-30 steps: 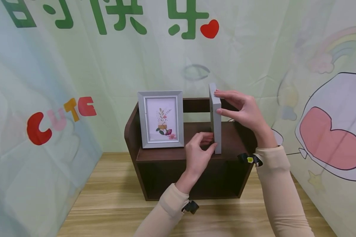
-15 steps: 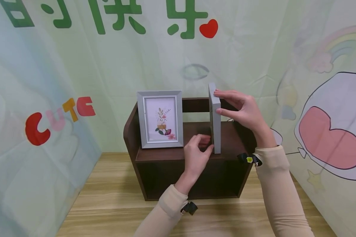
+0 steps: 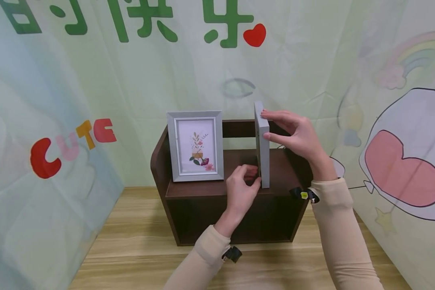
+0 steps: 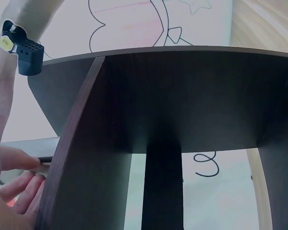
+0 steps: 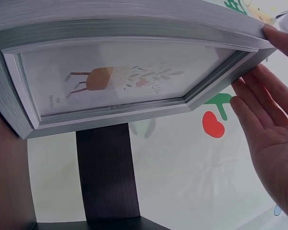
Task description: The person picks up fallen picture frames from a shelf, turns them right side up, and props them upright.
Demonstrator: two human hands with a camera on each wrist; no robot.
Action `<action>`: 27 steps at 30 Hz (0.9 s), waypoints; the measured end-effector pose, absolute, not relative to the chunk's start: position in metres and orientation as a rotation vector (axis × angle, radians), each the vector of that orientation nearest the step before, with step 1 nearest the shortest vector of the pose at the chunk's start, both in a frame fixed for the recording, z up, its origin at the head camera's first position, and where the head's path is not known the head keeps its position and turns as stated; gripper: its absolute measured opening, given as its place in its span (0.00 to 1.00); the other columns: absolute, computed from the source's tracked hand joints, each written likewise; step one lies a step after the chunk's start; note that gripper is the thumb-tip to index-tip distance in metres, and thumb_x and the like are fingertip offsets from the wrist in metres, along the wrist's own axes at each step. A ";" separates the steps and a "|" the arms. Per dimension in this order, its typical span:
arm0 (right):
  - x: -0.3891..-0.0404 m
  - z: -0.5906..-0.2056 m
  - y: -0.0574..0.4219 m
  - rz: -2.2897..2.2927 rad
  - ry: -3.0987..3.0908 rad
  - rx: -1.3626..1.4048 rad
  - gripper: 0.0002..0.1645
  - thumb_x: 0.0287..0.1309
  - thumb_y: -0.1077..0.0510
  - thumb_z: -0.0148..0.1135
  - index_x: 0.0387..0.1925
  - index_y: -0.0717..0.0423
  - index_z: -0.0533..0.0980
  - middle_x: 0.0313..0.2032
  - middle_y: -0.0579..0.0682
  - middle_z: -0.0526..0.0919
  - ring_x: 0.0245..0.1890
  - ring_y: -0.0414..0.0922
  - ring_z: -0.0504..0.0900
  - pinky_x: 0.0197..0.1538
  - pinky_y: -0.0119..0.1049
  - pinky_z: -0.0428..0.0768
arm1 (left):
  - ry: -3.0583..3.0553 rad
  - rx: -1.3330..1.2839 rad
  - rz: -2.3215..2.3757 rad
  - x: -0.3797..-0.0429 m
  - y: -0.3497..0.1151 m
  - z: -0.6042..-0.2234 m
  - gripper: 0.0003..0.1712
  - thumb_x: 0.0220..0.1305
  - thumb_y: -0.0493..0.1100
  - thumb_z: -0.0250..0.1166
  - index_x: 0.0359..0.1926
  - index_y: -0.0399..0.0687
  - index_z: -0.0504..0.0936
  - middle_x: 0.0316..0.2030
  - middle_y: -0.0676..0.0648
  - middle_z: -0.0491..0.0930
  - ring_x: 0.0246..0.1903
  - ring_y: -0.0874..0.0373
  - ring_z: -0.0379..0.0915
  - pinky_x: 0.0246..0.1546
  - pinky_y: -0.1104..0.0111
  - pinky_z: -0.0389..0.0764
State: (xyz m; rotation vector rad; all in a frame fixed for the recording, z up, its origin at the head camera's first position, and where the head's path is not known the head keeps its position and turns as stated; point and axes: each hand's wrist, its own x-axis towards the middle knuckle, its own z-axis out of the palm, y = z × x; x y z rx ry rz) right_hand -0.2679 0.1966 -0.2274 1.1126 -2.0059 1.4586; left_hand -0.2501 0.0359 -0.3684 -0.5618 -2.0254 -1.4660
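Note:
A grey picture frame stands upright, edge-on to me, on the top board of a dark brown shelf. My right hand holds its upper edge between thumb and fingers. In the right wrist view the frame's front shows a printed plant picture. Low on the back side, my left hand has thumb and curled fingers at the frame. The left wrist view shows the thumb and fingers pinching a thin piece there, partly hidden by the shelf board. A second grey picture frame with a flower print stands at left.
The shelf has raised sides, a back rail and an open lower compartment. It stands on a wood-grain surface. Printed cloth walls enclose the back and both sides.
The left hand has shifted slightly left, its thumb moving off the frame's near edge toward the back. The right hand and both frames stay in place.

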 end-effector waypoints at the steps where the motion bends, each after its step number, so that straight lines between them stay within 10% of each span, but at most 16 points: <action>1: -0.268 -0.227 0.197 1.458 -2.004 1.116 0.26 0.47 0.74 0.67 0.52 0.73 0.75 0.54 0.65 0.78 0.60 0.48 0.75 0.64 0.33 0.69 | -2.027 -0.560 -1.466 -0.250 0.036 -0.369 0.11 0.52 0.32 0.69 0.38 0.38 0.82 0.35 0.45 0.81 0.34 0.54 0.81 0.38 0.69 0.83; 27: -0.267 -0.226 0.194 1.411 -2.015 1.111 0.26 0.46 0.75 0.67 0.51 0.74 0.75 0.52 0.69 0.77 0.59 0.50 0.75 0.64 0.34 0.70 | -2.003 -0.442 -1.482 -0.250 0.026 -0.370 0.07 0.54 0.33 0.66 0.37 0.41 0.82 0.34 0.46 0.81 0.33 0.57 0.81 0.36 0.72 0.83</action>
